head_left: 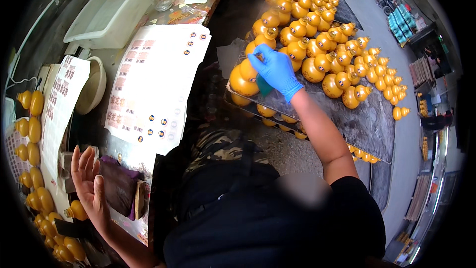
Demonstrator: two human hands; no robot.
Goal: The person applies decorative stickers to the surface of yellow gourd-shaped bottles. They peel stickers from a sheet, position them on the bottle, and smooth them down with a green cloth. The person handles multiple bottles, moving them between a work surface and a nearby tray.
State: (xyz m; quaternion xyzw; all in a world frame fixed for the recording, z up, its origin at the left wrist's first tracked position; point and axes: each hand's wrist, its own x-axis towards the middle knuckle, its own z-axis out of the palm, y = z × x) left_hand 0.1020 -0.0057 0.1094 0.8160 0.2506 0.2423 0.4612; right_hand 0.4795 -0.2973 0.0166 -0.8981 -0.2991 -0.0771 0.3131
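Observation:
My right hand [275, 71], in a blue glove, reaches over the front corner of the bottle stack. Its fingers are bent and closed at the neck of a yellow gourd-shaped bottle [243, 82], and they hide that neck. A piece of dark green material [263, 86] shows under the palm; I cannot tell whether it is held. My bare left hand [91, 184] is raised palm up over the workbench, with fingers apart and nothing in it. Near it are a dark pad on purple cloth [118, 184] and a lone gourd-shaped bottle [76, 211].
Sheets of printed labels [148, 82] lie on the bench, beside a beige bowl [94, 87] and a white plastic tub [106, 17]. More yellow bottles [32, 156] line the left side. Many others stand in rows on a dark board [342, 119] to the right.

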